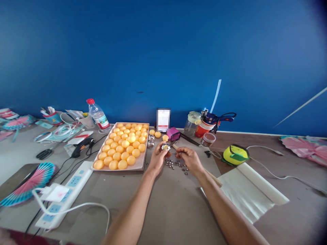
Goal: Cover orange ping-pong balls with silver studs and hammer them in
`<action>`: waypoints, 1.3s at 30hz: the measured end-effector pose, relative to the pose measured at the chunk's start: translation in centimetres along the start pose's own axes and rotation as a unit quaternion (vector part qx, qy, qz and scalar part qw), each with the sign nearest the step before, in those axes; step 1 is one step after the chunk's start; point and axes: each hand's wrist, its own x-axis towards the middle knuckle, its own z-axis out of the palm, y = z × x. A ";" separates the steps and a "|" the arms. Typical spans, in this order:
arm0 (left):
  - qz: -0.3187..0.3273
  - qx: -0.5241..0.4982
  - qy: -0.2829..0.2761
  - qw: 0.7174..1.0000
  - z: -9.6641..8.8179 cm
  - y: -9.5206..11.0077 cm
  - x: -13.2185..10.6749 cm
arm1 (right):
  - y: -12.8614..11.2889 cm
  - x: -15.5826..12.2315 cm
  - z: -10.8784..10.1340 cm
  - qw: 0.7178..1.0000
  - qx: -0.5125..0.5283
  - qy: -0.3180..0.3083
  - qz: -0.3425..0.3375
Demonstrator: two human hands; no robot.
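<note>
My left hand (158, 159) is closed around an orange ball partly covered in shiny silver pieces (166, 147). To its right, my right hand (189, 158) has its fingers pinched together; whatever is between them is too small to make out. Small silver beads (169, 164) lie scattered on the table below and between both hands. A wooden stick (214, 178) passes beneath my right wrist. Just beyond my left hand are silver-covered balls (151, 143) and a few plain orange balls (157, 134). A shallow white box (144, 160) full of orange balls stands to the left.
A white power strip (74, 190) with cables lies front left, near a folding fan (38, 185). A water bottle (99, 115), a glass jar (192, 124) and a red cup (204, 128) stand along the blue wall. White sheeting (245, 190) and a yellow-green pouch (235, 154) are at right.
</note>
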 end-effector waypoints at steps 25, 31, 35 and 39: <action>0.009 0.135 -0.061 0.989 0.5 0.2 -0.3 | -0.3 -0.1 0.6 1.000 -0.003 -0.008 -0.022; 0.011 0.148 -0.068 0.987 0.3 -0.1 -0.4 | -0.4 -0.2 0.3 0.999 -0.014 -0.022 -0.022; 0.022 0.162 -0.071 0.984 0.2 -0.1 -0.4 | -0.7 -0.2 0.0 0.998 -0.026 -0.049 -0.011; 0.023 0.180 -0.071 0.981 0.2 -0.1 -0.3 | -1.2 -0.4 0.0 0.998 -0.015 -0.055 0.015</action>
